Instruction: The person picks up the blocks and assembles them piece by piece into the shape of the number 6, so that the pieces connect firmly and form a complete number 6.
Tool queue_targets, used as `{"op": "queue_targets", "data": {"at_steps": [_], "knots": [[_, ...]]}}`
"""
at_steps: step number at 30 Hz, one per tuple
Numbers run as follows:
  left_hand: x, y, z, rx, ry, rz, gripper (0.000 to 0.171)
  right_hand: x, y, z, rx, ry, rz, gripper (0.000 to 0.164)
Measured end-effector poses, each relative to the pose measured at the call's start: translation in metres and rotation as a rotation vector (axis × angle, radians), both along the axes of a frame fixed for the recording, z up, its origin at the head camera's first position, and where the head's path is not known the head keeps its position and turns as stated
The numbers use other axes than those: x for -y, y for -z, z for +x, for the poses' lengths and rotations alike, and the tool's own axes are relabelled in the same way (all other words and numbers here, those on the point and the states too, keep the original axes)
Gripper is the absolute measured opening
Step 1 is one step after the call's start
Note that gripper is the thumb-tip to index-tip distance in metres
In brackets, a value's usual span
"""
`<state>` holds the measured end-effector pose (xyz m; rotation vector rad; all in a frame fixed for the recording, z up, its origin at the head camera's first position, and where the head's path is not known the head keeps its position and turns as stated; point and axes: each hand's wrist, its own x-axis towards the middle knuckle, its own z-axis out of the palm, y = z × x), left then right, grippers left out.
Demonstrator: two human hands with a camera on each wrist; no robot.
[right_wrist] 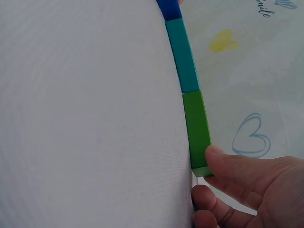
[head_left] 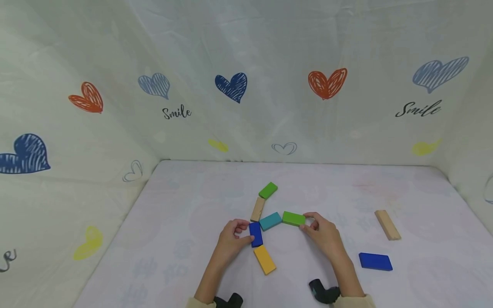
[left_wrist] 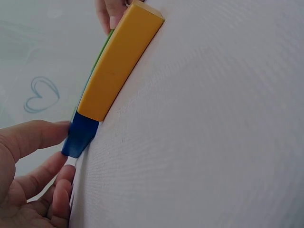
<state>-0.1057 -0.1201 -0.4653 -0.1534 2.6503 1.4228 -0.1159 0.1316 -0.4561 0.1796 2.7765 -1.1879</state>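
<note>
Flat wooden blocks lie end to end in a branching line. My left hand (head_left: 230, 242) holds the blue block (head_left: 256, 234) at its left side with thumb and index finger, seen also in the left wrist view. With thumb and forefinger, my right hand (head_left: 324, 235) pinches the right end of a green block (head_left: 293, 218). Between these two blocks lies a teal block (head_left: 271, 221). A yellow block (head_left: 265, 259) meets the blue one's near end. Beyond its far end, a plain wood block (head_left: 257, 208) leads to another green block (head_left: 268, 190).
On the right side of the white-covered table (head_left: 185, 192) lie a loose plain wood block (head_left: 387, 225) and a loose blue block (head_left: 375, 261). A patterned cloth wall (head_left: 269, 119) rises behind the table. Black wrist devices (head_left: 325, 292) are near both cuffs.
</note>
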Motion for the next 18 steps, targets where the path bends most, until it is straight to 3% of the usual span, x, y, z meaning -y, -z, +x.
{"op": "queue_targets", "data": {"at_steps": [11,18], "knots": [[0.000,0.000,0.000,0.005,0.001,0.002,0.035,-0.001,0.001,-0.001,0.003,0.002,0.006,0.041],[0.000,-0.001,0.001,0.006,-0.004,-0.002,0.035,-0.011,-0.004,0.001,0.030,-0.022,-0.055,0.049]]}}
